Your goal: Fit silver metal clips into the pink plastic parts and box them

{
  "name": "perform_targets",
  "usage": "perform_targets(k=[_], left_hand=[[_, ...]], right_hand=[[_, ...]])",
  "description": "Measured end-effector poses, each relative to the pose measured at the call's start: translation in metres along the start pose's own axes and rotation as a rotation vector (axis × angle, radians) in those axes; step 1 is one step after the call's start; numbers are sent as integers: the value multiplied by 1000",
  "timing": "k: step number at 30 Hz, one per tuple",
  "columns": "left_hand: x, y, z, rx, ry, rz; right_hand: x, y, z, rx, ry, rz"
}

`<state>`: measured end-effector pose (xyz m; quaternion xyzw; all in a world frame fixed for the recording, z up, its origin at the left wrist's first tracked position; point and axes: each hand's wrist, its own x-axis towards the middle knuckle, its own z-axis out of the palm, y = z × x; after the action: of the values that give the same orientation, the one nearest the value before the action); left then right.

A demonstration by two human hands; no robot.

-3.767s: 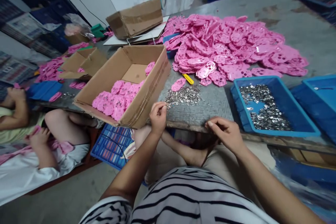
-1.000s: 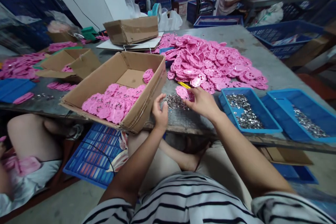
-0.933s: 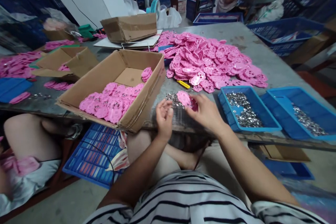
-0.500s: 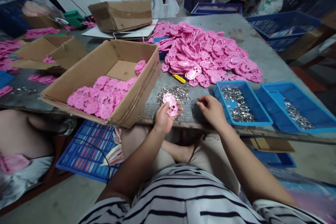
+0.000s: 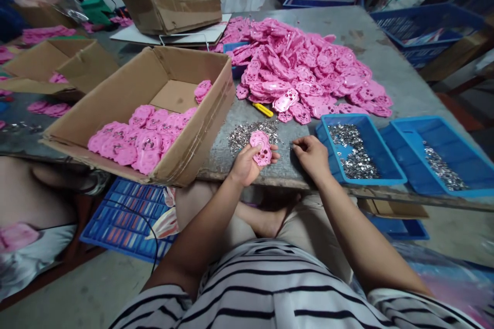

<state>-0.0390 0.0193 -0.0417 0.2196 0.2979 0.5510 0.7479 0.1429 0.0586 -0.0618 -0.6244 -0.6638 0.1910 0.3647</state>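
Observation:
My left hand (image 5: 246, 165) is closed around the edge of a flat pink plastic piece (image 5: 261, 148) with a wavy outline and small holes, thumb on its face. A loose heap of small shiny metal parts (image 5: 241, 134) lies on the table just behind that piece. To the right, my right hand (image 5: 312, 154) rests at the table's front part with thumb and forefinger pinched together. Whatever is between those fingertips is too small to make out. Right beside this hand stands a blue tray (image 5: 400, 179) holding more of the small metal parts.
A big pile of pink pieces (image 5: 309, 69) covers the table's middle, with a yellow-handled cutter (image 5: 263, 109) before it. An open cardboard box (image 5: 210, 131) with pink pieces stands left. A second blue tray (image 5: 409, 131) is far right. Another person's leg (image 5: 34, 190) shows at left.
My left hand has shifted slightly right with the pink piece, which is now tilted differently. My right hand stays pinched near the same spot. The whole view has shifted a little.

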Motion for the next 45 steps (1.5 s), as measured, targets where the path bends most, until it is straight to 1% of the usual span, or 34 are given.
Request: perform_targets(k=[5,7,10,14,19,23,25,28,30,33,38,41,43,45], left_hand=[[3,0,1,-7,27,-18],[3,1,2,-6,33,-28],[0,1,1,8,33,-31],[-7,-1,-3,13,20,2],[-14,-3,-8,-20,26,26],[-13,-6,-2,66,51,68],[-15,-11,5,164,115,115],[-21,-20,17,335,270,185],[-27,-25,22,419,338,204],[-34,-30,23,485,363,215],[-37,-31,19,552,422,203],[-39,-27,20,563,448,233],[-41,-24,23,535,444,225],[-43,-22,25,493,424,205]], right_hand=[[0,-2,1,-101,-81,-62],[0,-2,0,-108,-101,-77],[-1,0,-1,-27,-89,-78],[-5,5,-1,144,-11,-36],[-9,7,-1,188,7,-52],[-10,3,-4,275,-6,-90],[-15,-2,-5,339,-45,-82],[-28,-16,-10,447,-173,-32],[-38,-26,-13,501,-261,12],[-47,-38,-18,555,-345,51],[-47,-47,-20,646,-429,93],[-47,-49,-17,784,-466,195],[-48,-50,-15,854,-463,272],[-49,-50,-15,874,-445,320]])
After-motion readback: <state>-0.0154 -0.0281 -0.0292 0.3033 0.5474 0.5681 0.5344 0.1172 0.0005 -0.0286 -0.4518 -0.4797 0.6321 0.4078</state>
